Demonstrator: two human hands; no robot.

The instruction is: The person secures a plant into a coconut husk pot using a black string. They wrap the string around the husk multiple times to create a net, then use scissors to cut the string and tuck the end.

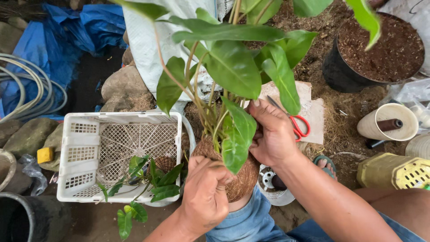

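Plant [233,67] with broad glossy green leaves on slender stems, rooted in a round ball [244,179] of coarse brown fibre, probably coconut husk; held at frame centre. Left hand [206,192] clasps the ball from 7 o'clock; right hand [273,134] grips its top from 2 o'clock. White plastic lattice basket [80,152] at 9 o'clock; red-handled scissors [298,125] at 3 o'clock.

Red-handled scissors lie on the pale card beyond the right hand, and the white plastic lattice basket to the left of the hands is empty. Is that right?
Not quite. The head view shows the white plastic lattice basket is not empty: a small green-leafed plant lies in it. The rest holds: the red-handled scissors lie on the pale card beyond the right hand, and the basket sits left of both hands.
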